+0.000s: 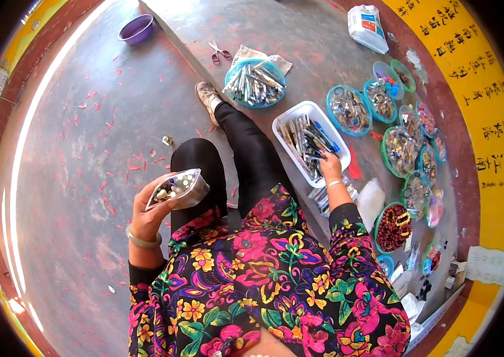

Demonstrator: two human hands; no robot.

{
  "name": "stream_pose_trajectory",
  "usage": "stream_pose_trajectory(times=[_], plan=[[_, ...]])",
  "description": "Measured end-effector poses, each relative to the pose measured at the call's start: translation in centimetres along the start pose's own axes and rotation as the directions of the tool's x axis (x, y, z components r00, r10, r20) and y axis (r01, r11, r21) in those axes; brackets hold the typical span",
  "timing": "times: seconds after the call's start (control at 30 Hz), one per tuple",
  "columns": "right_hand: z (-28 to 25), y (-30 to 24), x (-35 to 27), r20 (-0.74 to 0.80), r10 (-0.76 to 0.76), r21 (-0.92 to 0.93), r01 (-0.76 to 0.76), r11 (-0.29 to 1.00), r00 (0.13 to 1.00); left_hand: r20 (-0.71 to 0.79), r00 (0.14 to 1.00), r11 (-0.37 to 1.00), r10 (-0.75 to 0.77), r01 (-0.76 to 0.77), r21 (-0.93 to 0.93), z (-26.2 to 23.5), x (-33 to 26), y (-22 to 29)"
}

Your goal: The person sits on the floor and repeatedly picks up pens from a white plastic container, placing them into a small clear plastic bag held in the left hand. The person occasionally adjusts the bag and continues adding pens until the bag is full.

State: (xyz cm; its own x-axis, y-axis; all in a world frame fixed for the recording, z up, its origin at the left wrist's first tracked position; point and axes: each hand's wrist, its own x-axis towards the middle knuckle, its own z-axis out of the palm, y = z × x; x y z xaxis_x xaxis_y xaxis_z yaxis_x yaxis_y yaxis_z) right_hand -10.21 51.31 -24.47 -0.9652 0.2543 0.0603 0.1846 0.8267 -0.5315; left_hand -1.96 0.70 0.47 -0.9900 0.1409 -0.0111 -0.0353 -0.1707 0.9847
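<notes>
Two bare hands at work, left hand (147, 217) closed around a clear bag of small beads (175, 188) above the knee, right hand (330, 166) pinching pens in a white rectangular tray (307, 140) on the raised ledge (299, 41), round bead dishes (403, 149) along its right edge, scissors (219, 52) near its far end.

blouse (264, 285): black, with a bright floral print in pink, yellow, green and blue
trousers (246, 154): plain black
bangle (142, 240): pale green
white tray (311, 143): white, filled with dark and silvery pieces
round basket (255, 83), beyond the white tray: blue rim, silver-grey contents
scissors (219, 52), beyond the white tray: red handles
bowl (137, 28), far left of the white tray: purple
bead basket (392, 226), nearer than the white tray: green rim, dark red beads
floor (73, 149): grey, flecked with red scraps
wall (478, 89): yellow, with black characters
</notes>
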Motion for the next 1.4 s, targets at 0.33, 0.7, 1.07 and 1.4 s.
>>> stream_pose_trajectory(times=[0.33, 0.7, 1.07, 1.4], plan=[[0.7, -4.9, 1.0, 0.136, -0.058, -0.396, 0.108, 0.912, 0.989, 0.031, 0.999, 1.0, 0.019, -0.019, 0.0, -0.1, -0.2, -0.1], [-8.0, -10.2, -1.5, 0.142, 0.266, 0.812, -0.266, 0.52, 0.954, 0.04, 0.999, 1.0, -0.002, 0.003, -0.029, -0.2, -0.1, -0.3], [-11.4, -24.5, -12.0, 0.632, -0.391, 0.735, -0.356, 0.578, 0.669, 0.033, 0.999, 0.999, -0.022, 0.023, -0.026, -0.8, -0.3, 0.5], [-12.3, -27.7, -10.0, 0.147, -0.853, 0.2, 0.829, 0.522, 0.501, 0.093, 0.994, 0.991, -0.052, 0.062, -0.118, -0.9, -0.5, 1.6]])
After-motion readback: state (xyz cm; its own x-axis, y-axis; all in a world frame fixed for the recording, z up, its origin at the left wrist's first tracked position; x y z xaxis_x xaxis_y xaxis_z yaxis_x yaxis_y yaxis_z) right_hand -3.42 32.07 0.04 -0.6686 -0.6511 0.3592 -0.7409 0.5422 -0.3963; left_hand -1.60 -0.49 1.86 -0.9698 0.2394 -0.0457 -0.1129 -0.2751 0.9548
